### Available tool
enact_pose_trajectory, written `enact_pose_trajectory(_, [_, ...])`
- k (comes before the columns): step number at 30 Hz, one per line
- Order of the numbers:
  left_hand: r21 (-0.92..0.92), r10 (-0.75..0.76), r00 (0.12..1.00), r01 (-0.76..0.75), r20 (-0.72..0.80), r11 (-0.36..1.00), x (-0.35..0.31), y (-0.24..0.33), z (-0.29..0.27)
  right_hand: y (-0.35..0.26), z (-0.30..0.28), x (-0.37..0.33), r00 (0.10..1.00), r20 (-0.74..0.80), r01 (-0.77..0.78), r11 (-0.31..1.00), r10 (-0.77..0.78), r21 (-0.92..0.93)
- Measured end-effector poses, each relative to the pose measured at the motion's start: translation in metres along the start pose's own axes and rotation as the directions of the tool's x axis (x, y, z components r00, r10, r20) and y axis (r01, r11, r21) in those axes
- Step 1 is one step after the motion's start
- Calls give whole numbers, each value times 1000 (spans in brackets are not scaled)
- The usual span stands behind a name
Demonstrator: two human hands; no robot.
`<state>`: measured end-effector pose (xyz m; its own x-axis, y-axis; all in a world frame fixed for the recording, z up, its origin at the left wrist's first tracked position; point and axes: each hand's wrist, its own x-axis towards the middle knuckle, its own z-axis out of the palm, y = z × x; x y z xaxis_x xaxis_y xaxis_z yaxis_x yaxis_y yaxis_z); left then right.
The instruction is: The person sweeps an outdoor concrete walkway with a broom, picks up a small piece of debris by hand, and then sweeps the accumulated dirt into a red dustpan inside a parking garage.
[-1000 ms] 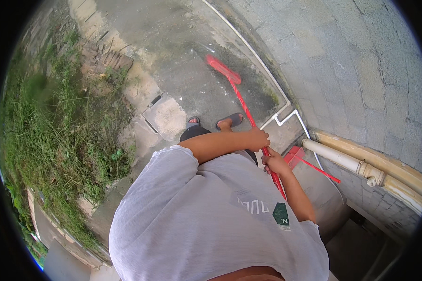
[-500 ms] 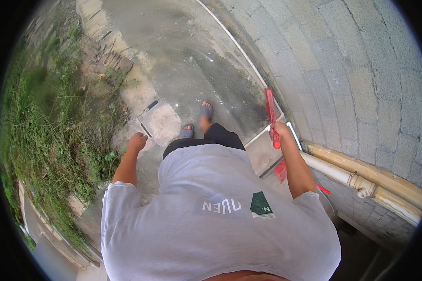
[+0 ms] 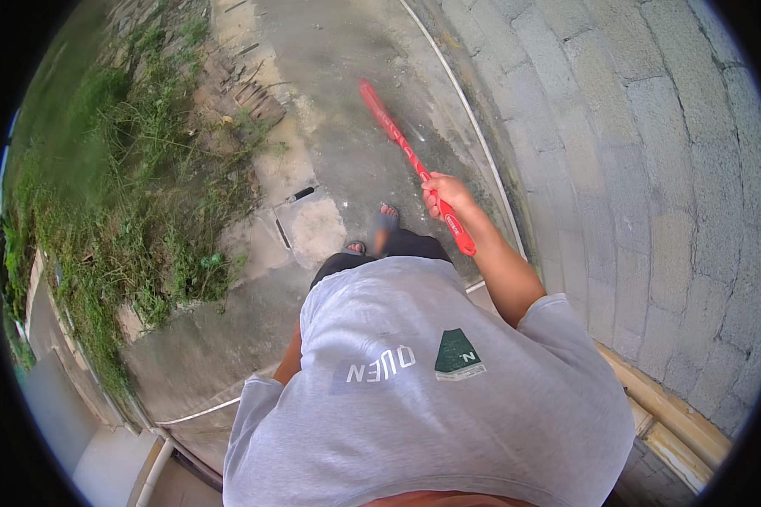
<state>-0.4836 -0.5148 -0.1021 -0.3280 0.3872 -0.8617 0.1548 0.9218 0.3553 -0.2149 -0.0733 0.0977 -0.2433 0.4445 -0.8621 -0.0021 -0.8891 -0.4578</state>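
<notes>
My right hand (image 3: 448, 194) is wrapped round the handle of a long, narrow red plastic tool (image 3: 412, 160). Its handle end sticks out behind the hand toward my forearm, and its broader, partly see-through end points away to the far left, over the concrete. Whether that end carries bristles or an edge cannot be made out. Of my left arm only a short stretch of forearm (image 3: 289, 355) shows beside my shirt; the left hand is hidden behind my body.
I stand in grey sandals on concrete ground (image 3: 313, 110). A grey block wall (image 3: 609, 169) rises on the right, with a white pipe (image 3: 465, 97) along its foot. Weeds (image 3: 135, 220) grow on the left. A small black-handled object (image 3: 300, 194) lies near a pale patch.
My right hand has swung the red tool left and forward, away from the wall. My left hand has dropped back out of sight. The red things by the wall no longer show.
</notes>
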Motion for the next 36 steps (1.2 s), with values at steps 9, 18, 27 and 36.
enact_pose_trajectory(9, [-238, 6, 993, -33, -115, 971, 38, 61, -16, -1, -125, -93, 981, -190, -60, 994, 42, -89])
enact_pose_trajectory(18, [-187, -24, 998, 12, -62, 982, 21, 69, -10, 7, -181, -85, 896, -318, -208, 925, 311, 318])
enact_pose_trajectory(27, [10, 191, 976, -192, -103, 981, 90, 97, -46, -59, -42, 91, 963, -225, -62, 937, 147, 345])
enact_pose_trajectory(36, [-599, -209, 973, 108, -102, 794, 127, 185, -171, -146, 68, 90, 994, 25, -103, 991, 106, -81])
